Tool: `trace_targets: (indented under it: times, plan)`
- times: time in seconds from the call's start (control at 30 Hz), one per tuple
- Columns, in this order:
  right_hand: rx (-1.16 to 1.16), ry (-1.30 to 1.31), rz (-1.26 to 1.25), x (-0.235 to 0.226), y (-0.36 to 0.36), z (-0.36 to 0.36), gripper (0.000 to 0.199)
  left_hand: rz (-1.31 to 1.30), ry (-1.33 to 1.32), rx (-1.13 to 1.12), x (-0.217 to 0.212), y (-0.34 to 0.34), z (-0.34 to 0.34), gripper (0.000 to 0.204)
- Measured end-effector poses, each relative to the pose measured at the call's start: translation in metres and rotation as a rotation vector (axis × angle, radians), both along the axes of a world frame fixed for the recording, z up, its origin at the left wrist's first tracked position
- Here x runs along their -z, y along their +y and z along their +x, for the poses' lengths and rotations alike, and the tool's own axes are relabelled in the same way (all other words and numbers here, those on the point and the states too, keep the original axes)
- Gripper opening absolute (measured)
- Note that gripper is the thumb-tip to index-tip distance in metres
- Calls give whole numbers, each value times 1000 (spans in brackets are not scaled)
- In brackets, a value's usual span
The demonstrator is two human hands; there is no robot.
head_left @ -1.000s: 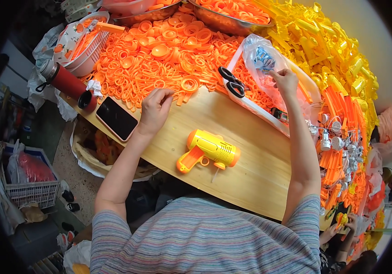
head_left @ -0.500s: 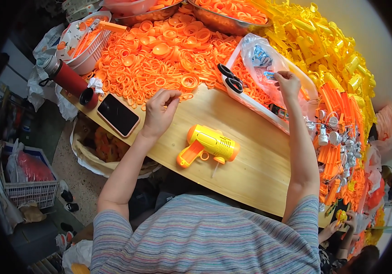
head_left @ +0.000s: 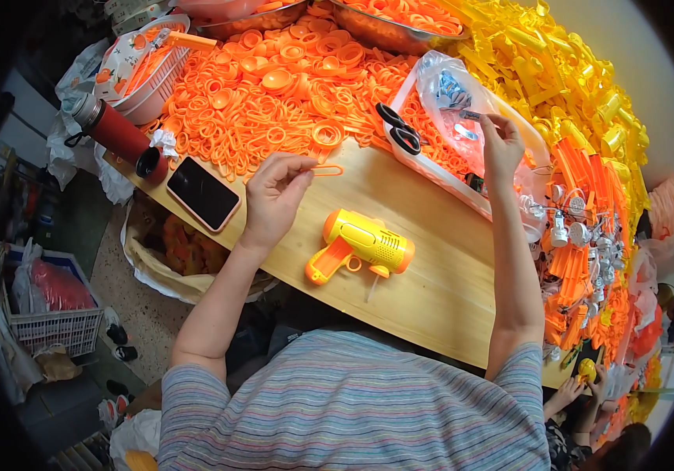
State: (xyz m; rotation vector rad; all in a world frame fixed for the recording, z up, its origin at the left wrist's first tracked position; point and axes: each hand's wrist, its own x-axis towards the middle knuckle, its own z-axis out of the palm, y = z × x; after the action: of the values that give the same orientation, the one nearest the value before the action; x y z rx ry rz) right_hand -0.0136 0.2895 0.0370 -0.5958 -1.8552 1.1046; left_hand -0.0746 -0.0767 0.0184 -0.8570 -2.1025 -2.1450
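Observation:
Between my left hand's (head_left: 274,196) closed thumb and fingers is a thin orange loop (head_left: 329,169), jutting out to the right above the wooden table. My right hand (head_left: 502,145) is raised over a white tray (head_left: 451,182); its fingertips pinch a small grey-blue strip (head_left: 469,115), too small to make out exactly. Under that strip lies an open clear plastic bag (head_left: 431,78) with blue-and-white pieces inside. A yellow and orange toy gun (head_left: 367,242) rests on its side on the table between my forearms, touched by neither hand.
Black-handled scissors (head_left: 400,129) lie on the tray's left edge. Orange rings and loops (head_left: 274,102) are heaped behind, yellow parts (head_left: 557,71) at the back right. A phone (head_left: 204,194) and red flask (head_left: 113,129) are at left. A co-worker's hands (head_left: 568,392) show at lower right.
My left hand has shifted slightly to the right and down, and the orange loop now shows more fully. My right hand has tilted the small strip and moved it a little up.

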Motion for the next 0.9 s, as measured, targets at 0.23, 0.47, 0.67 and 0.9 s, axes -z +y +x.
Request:
trace_targets:
  times: [0.23, 0.47, 0.67, 0.9]
  plan:
    - [-422, 66, -295, -11, -141, 74, 14, 298, -536, 344, -23, 22, 44, 23]
    - [-398, 89, -461, 15, -189, 108, 13, 139, -668, 403, -11, 27, 63, 20]
    - [-396, 50, -548, 24, -197, 117, 16, 29, -699, 443, -4, 23, 67, 24]
    - [-416, 45, -590, 30, -201, 123, 17, -17, -744, 454, -6, 19, 68, 23]
